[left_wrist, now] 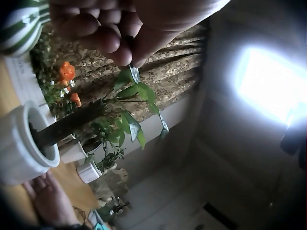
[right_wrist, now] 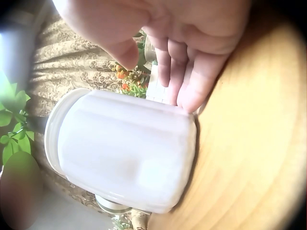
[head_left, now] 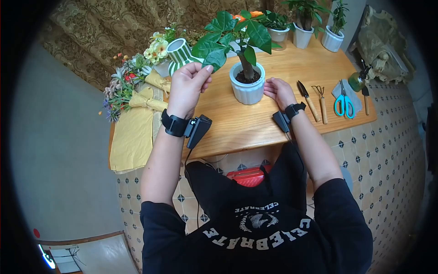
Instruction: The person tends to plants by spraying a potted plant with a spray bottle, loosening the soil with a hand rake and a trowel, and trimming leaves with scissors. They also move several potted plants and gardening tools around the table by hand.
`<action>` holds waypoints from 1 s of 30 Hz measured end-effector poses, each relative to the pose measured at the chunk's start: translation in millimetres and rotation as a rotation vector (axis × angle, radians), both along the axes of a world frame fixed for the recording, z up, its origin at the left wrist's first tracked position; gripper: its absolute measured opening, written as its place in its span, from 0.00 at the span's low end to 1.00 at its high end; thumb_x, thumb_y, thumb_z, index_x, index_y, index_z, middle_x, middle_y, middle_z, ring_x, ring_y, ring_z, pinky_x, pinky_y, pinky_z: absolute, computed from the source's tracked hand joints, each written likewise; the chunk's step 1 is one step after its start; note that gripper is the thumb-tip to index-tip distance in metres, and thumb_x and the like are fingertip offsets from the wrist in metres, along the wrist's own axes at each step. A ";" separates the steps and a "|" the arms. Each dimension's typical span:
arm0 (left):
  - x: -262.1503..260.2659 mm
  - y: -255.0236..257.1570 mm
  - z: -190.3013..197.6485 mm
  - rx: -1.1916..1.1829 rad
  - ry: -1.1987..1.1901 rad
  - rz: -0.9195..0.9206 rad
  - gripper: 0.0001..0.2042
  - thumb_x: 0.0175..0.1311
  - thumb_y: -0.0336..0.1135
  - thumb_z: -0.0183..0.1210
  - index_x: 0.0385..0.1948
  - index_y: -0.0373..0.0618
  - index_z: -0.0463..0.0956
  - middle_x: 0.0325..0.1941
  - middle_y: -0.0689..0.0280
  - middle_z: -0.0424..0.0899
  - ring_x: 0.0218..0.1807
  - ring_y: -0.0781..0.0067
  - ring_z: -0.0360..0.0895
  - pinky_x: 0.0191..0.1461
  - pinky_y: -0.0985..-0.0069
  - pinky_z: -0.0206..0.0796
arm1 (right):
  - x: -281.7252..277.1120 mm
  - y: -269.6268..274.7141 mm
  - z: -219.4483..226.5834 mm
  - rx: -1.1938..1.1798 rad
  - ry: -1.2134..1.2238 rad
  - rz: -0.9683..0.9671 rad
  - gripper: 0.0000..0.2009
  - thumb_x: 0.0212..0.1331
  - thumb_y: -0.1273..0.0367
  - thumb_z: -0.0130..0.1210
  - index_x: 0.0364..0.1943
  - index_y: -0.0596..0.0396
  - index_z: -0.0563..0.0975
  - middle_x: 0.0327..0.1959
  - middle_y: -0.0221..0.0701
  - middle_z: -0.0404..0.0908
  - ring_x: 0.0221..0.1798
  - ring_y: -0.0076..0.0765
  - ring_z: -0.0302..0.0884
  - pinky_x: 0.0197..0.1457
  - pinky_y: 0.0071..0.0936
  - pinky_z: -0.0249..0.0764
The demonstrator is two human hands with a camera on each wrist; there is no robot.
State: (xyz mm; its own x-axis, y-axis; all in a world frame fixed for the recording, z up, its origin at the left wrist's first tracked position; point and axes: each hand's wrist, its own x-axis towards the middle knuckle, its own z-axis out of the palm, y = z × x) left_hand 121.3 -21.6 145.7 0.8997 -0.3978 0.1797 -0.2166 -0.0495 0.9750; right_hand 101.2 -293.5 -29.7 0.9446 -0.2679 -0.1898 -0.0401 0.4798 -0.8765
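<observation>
A potted plant with a thick stem (head_left: 247, 66) and broad green leaves stands upright in a white ribbed pot (head_left: 247, 91) near the middle of the wooden table. My left hand (head_left: 188, 86) pinches the edge of a low left leaf (head_left: 214, 58) between thumb and fingers; the left wrist view shows the leaf tip (left_wrist: 134, 73) at the fingertips. Beside the pot's right side, low at the table, lies my right hand (head_left: 280, 91), its fingers extended. In the right wrist view its fingertips (right_wrist: 188, 103) are at the pot's base (right_wrist: 124, 148).
Wood-handled tools (head_left: 310, 102) and blue-handled scissors (head_left: 344, 106) on a grey cloth lie at the right. A green spray bottle (head_left: 356, 81) stands beyond. More potted plants (head_left: 303, 35) line the back. Wrapped flowers (head_left: 132, 132) and a striped vase (head_left: 179, 54) are at the left.
</observation>
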 end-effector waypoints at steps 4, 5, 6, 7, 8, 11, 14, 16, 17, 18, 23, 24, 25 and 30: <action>2.4 -3.3 -4.2 -0.141 0.024 -0.020 0.09 0.66 0.38 0.53 0.31 0.42 0.75 0.24 0.70 0.78 0.24 0.84 0.70 0.30 0.85 0.62 | 1.0 -0.4 -3.5 0.004 -0.028 -0.005 0.12 0.64 0.67 0.47 0.41 0.64 0.72 0.39 0.41 0.79 0.40 0.32 0.79 0.45 0.24 0.78; 1.1 -5.1 -8.4 -0.170 0.009 -0.001 0.14 0.70 0.42 0.47 0.33 0.41 0.74 0.25 0.68 0.78 0.26 0.81 0.71 0.32 0.83 0.64 | 0.4 -0.2 -4.0 0.001 -0.033 -0.011 0.12 0.63 0.67 0.48 0.42 0.64 0.72 0.38 0.41 0.79 0.39 0.31 0.79 0.45 0.23 0.78; 2.3 -8.1 -16.6 -0.272 0.011 0.007 0.16 0.70 0.44 0.45 0.32 0.40 0.75 0.25 0.68 0.78 0.25 0.81 0.71 0.31 0.83 0.64 | -0.1 -0.3 -4.0 -0.006 -0.035 -0.009 0.12 0.63 0.67 0.48 0.42 0.64 0.72 0.38 0.40 0.79 0.39 0.31 0.79 0.44 0.22 0.78; 5.4 -11.6 -28.9 -0.373 0.012 0.015 0.18 0.71 0.46 0.44 0.32 0.39 0.75 0.24 0.67 0.78 0.24 0.81 0.71 0.30 0.82 0.63 | -0.1 -0.4 -5.1 -0.012 -0.038 -0.007 0.12 0.63 0.67 0.48 0.41 0.64 0.72 0.38 0.40 0.79 0.38 0.30 0.79 0.44 0.22 0.78; 8.2 -15.3 -41.1 -0.473 0.013 0.021 0.20 0.71 0.47 0.42 0.31 0.39 0.75 0.24 0.67 0.78 0.23 0.81 0.70 0.28 0.82 0.63 | 0.8 -0.1 -6.6 -0.017 -0.043 -0.006 0.12 0.63 0.67 0.48 0.41 0.63 0.72 0.38 0.40 0.79 0.38 0.30 0.79 0.44 0.22 0.78; 17.9 -25.5 -81.2 -0.269 0.068 0.140 0.20 0.71 0.46 0.40 0.33 0.38 0.74 0.25 0.67 0.77 0.22 0.80 0.69 0.27 0.81 0.62 | 0.4 2.1 -8.3 -0.022 -0.055 -0.013 0.11 0.63 0.66 0.48 0.39 0.62 0.73 0.36 0.37 0.80 0.36 0.27 0.79 0.40 0.19 0.77; 30.5 -33.0 -122.3 0.093 -0.113 0.195 0.16 0.70 0.40 0.42 0.32 0.38 0.75 0.22 0.67 0.76 0.22 0.81 0.69 0.25 0.81 0.60 | 1.3 0.4 -9.4 -0.011 -0.068 -0.017 0.11 0.62 0.66 0.49 0.38 0.62 0.74 0.34 0.35 0.79 0.35 0.26 0.78 0.39 0.19 0.77; 34.3 -32.3 -130.7 0.418 -0.325 0.219 0.12 0.66 0.35 0.46 0.31 0.36 0.75 0.23 0.59 0.77 0.24 0.71 0.75 0.28 0.72 0.65 | 1.2 1.0 -7.8 -0.009 -0.049 -0.017 0.11 0.62 0.66 0.49 0.38 0.62 0.74 0.34 0.35 0.79 0.35 0.26 0.78 0.38 0.19 0.77; 38.3 -29.9 -138.5 0.515 -0.486 0.200 0.11 0.65 0.34 0.47 0.33 0.36 0.75 0.25 0.58 0.78 0.28 0.64 0.76 0.33 0.68 0.66 | 1.5 1.0 -6.8 -0.016 -0.045 -0.023 0.11 0.62 0.66 0.49 0.38 0.62 0.74 0.34 0.36 0.79 0.35 0.27 0.78 0.38 0.19 0.77; 43.6 -27.7 -145.7 0.610 -0.647 0.182 0.10 0.63 0.33 0.48 0.34 0.37 0.74 0.28 0.56 0.79 0.32 0.58 0.77 0.37 0.65 0.67 | 1.5 1.4 -6.1 -0.022 -0.040 -0.026 0.11 0.62 0.66 0.49 0.39 0.62 0.74 0.34 0.36 0.79 0.35 0.27 0.78 0.38 0.19 0.77; 46.7 -37.0 -135.5 1.086 -0.821 -0.052 0.09 0.57 0.29 0.48 0.38 0.37 0.72 0.37 0.49 0.78 0.41 0.49 0.75 0.46 0.58 0.67 | 1.5 -1.7 -10.3 -0.042 -0.055 -0.030 0.12 0.61 0.66 0.49 0.39 0.62 0.74 0.35 0.36 0.79 0.35 0.27 0.78 0.39 0.20 0.77; 48.5 -38.8 -135.5 1.155 -0.809 -0.068 0.10 0.55 0.28 0.48 0.38 0.37 0.72 0.39 0.49 0.78 0.43 0.50 0.75 0.48 0.58 0.67 | 0.9 -2.9 -11.2 -0.042 -0.058 -0.029 0.12 0.61 0.66 0.49 0.39 0.62 0.74 0.35 0.36 0.79 0.35 0.27 0.78 0.39 0.20 0.77; 58.2 -40.0 -150.3 1.048 -0.676 -0.037 0.11 0.54 0.27 0.48 0.40 0.37 0.70 0.42 0.48 0.77 0.45 0.48 0.74 0.50 0.57 0.66 | 2.4 -0.5 -12.6 -0.039 -0.063 -0.014 0.12 0.61 0.66 0.50 0.39 0.62 0.74 0.35 0.36 0.79 0.35 0.27 0.78 0.39 0.20 0.77; 46.7 -48.9 -156.0 0.446 -0.257 -0.143 0.39 0.47 0.32 0.61 0.62 0.32 0.50 0.59 0.45 0.68 0.62 0.53 0.66 0.65 0.67 0.58 | -1.0 0.2 -11.0 -0.013 -0.083 0.010 0.10 0.63 0.68 0.48 0.40 0.61 0.74 0.37 0.35 0.80 0.37 0.26 0.78 0.43 0.20 0.76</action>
State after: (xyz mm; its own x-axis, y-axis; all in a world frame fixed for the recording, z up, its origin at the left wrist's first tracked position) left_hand 168.0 -70.5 -10.3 0.7800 -0.6014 0.1728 -0.4810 -0.3998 0.7803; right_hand 100.2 -293.3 -40.7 0.9596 -0.2598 -0.1077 0.0276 0.4683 -0.8831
